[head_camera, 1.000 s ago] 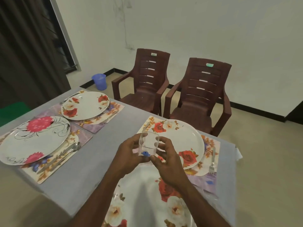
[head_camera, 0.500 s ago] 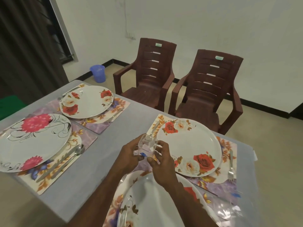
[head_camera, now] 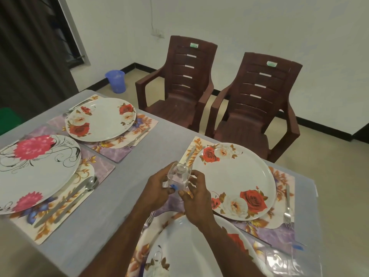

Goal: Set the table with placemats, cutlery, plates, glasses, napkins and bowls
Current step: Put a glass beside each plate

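Note:
A clear glass (head_camera: 178,175) with a small blue mark is held between both hands, just left of the rose plate (head_camera: 234,180) on its floral placemat (head_camera: 283,220). My left hand (head_camera: 157,186) grips the glass from the left and my right hand (head_camera: 196,193) pinches it from the right. A knife (head_camera: 189,154) lies left of that plate and a fork (head_camera: 288,206) right of it. Another plate (head_camera: 179,248) sits nearest me, partly hidden by my arms.
Two more set places lie at the left: a pink-flower plate (head_camera: 36,168) with spoon and knife (head_camera: 79,194), and a rose plate (head_camera: 100,118) with a fork (head_camera: 137,137). Two brown chairs (head_camera: 253,108) stand beyond the grey table (head_camera: 139,156). A blue bucket (head_camera: 116,81) is on the floor.
The view has tilted down and drawn closer. Both hands have lowered the glass toward the table beside the right-hand rose plate, still holding it.

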